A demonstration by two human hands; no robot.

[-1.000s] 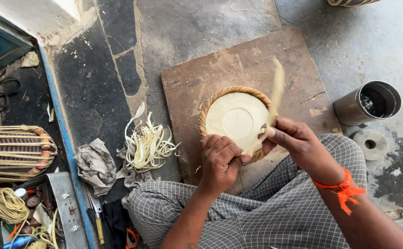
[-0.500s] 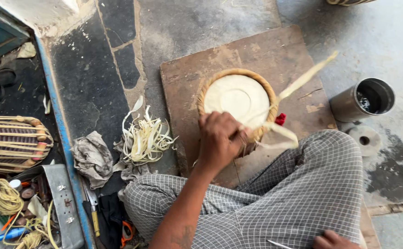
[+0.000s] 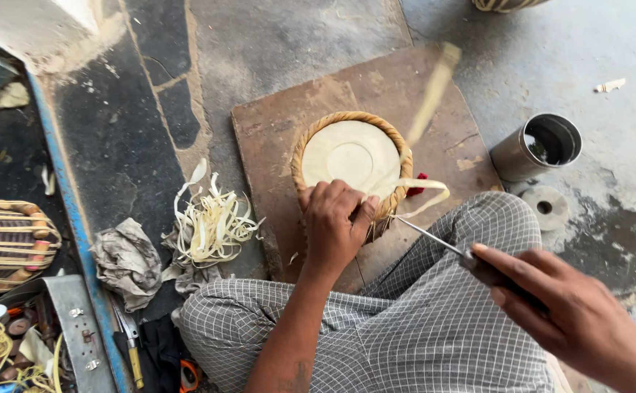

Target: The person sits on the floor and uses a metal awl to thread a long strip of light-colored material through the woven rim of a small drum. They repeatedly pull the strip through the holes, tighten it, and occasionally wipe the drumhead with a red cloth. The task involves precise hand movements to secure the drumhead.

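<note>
Left hand fingers clamp woven basket rim; right hand fingers grip awl. Risk: awl tip slips, jabs left fingers or splits cane strip.

Left hand steadies round basket; right hand holds awl.

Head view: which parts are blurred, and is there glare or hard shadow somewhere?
In the head view, the upright cane strip is smeared by motion; the right hand with its thin metal tool is slightly soft at the near edge. The left hand and round woven basket are sharp. Light is even daylight, with soft shadows and no glare.
</note>
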